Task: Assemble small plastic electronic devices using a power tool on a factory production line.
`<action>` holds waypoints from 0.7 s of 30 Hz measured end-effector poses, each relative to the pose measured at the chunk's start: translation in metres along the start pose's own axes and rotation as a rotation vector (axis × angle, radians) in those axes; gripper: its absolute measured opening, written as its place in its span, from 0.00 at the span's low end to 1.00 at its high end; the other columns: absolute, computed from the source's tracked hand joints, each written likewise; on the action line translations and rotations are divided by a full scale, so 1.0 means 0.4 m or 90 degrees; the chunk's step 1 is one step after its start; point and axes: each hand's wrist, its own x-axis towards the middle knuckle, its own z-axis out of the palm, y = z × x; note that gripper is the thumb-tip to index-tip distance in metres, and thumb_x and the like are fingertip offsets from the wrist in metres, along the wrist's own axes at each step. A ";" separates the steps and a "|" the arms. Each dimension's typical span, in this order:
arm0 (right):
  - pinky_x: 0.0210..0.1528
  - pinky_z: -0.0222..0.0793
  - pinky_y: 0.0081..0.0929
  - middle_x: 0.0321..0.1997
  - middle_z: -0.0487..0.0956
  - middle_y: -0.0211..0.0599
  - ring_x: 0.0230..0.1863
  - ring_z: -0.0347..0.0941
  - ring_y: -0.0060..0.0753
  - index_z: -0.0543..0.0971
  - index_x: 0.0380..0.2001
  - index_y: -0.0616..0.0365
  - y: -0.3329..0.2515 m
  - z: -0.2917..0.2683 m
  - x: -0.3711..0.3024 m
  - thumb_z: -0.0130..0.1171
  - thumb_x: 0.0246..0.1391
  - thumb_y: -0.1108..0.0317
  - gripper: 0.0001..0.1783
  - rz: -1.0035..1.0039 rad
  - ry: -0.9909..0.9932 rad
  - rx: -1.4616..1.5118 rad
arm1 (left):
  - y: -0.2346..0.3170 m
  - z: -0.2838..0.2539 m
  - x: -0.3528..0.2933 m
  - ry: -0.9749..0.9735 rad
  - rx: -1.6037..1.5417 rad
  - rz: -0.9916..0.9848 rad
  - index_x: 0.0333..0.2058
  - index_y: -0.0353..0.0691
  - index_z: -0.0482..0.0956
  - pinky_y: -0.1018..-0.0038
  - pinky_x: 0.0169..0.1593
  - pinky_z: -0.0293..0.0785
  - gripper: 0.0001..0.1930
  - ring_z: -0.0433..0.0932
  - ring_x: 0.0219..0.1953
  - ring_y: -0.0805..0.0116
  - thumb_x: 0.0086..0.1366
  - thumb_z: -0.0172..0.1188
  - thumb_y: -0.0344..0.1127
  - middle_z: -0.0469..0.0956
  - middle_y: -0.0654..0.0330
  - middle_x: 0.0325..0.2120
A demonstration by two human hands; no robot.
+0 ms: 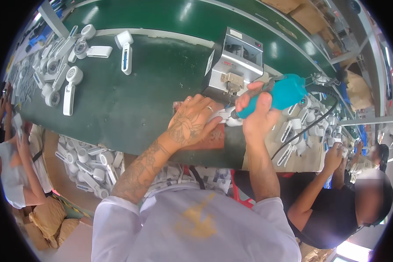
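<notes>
My right hand (260, 114) is wrapped round a teal electric screwdriver (288, 92), which tilts down to the left. Its lower end meets a small white handheld fan (226, 115) on the bench. With fingers closed, my left hand (191, 120) holds that fan down from the left and covers much of it. Beneath lies a reddish-brown pad (210, 139). Just beyond my hands stands a grey box-shaped screw feeder (236, 63) with an open top window. The exact contact of the screwdriver's tip is hidden by my fingers.
White handheld fans (52, 65) are heaped at the far left; a single one (125, 52) lies apart. More fans fill a carton (52, 161) at left and a pile (308, 124) at right. A black cable (314, 124) hangs at right. Co-workers sit on both sides.
</notes>
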 end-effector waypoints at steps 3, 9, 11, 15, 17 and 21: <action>0.27 0.67 0.29 0.20 0.71 0.35 0.21 0.70 0.30 0.72 0.42 0.67 -0.010 -0.008 -0.025 0.55 0.63 0.39 0.33 0.002 -0.022 -0.015 | 0.007 -0.005 0.002 -0.016 0.006 -0.006 0.51 0.45 0.80 0.58 0.54 0.68 0.17 0.73 0.48 0.54 0.63 0.62 0.39 0.76 0.58 0.42; 0.27 0.68 0.29 0.21 0.71 0.35 0.21 0.68 0.30 0.71 0.41 0.66 0.016 -0.004 -0.039 0.55 0.64 0.42 0.31 0.000 0.004 -0.005 | 0.004 -0.006 -0.002 -0.010 0.007 -0.003 0.50 0.44 0.80 0.55 0.56 0.67 0.17 0.72 0.48 0.53 0.63 0.62 0.39 0.76 0.58 0.43; 0.27 0.68 0.30 0.22 0.71 0.36 0.22 0.69 0.30 0.71 0.38 0.65 0.036 -0.004 -0.049 0.56 0.65 0.45 0.28 -0.015 -0.037 0.013 | 0.002 -0.001 -0.003 -0.009 0.008 -0.003 0.50 0.44 0.80 0.54 0.56 0.67 0.17 0.72 0.48 0.52 0.63 0.62 0.39 0.75 0.58 0.44; 0.27 0.68 0.30 0.23 0.71 0.36 0.23 0.69 0.30 0.70 0.36 0.63 0.043 -0.008 -0.056 0.56 0.66 0.47 0.25 -0.026 -0.049 0.030 | 0.005 -0.010 0.002 -0.018 0.037 0.013 0.47 0.40 0.78 0.56 0.55 0.68 0.16 0.73 0.49 0.53 0.65 0.60 0.42 0.77 0.55 0.43; 0.27 0.68 0.29 0.23 0.71 0.36 0.22 0.68 0.30 0.70 0.36 0.62 0.047 0.001 -0.050 0.54 0.67 0.48 0.24 -0.010 -0.047 0.034 | 0.007 -0.016 0.004 -0.015 0.056 0.011 0.48 0.41 0.78 0.56 0.55 0.68 0.16 0.73 0.49 0.53 0.65 0.60 0.42 0.77 0.56 0.44; 0.27 0.67 0.28 0.23 0.71 0.35 0.23 0.68 0.29 0.72 0.39 0.62 0.034 -0.020 -0.055 0.53 0.68 0.50 0.22 0.031 0.002 0.007 | 0.008 0.005 0.004 0.008 0.040 0.030 0.49 0.41 0.78 0.58 0.53 0.70 0.19 0.74 0.48 0.54 0.62 0.63 0.42 0.78 0.57 0.46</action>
